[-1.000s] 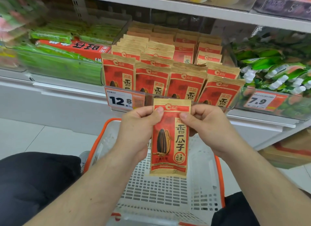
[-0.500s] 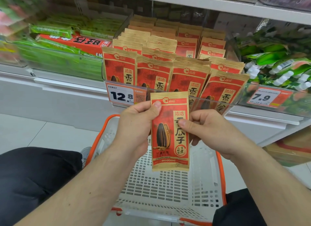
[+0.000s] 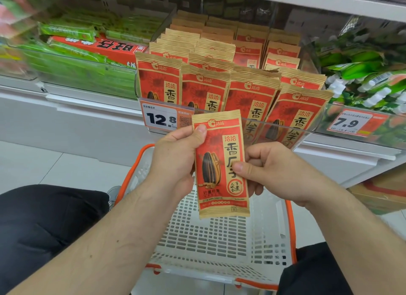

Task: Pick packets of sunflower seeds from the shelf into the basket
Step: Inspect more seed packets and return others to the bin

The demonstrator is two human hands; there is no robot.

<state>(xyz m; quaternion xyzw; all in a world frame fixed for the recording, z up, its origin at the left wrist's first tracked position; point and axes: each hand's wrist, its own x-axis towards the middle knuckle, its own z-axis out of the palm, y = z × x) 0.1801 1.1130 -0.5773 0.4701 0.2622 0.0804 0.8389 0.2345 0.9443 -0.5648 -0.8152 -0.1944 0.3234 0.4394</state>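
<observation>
Right hand (image 3: pixel 274 169) lower on packet (image 3: pixel 222 165) than before

Before you, a white shelf (image 3: pixel 92 99) carries rows of upright red sunflower seed packets (image 3: pixel 252 101) in a clear bin, with green packets (image 3: pixel 72 63) beside them on your left.

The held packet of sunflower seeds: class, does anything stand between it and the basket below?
Nothing visible does. The packet, pinched by the left hand and right hand, hangs directly above the open white basket.
</observation>
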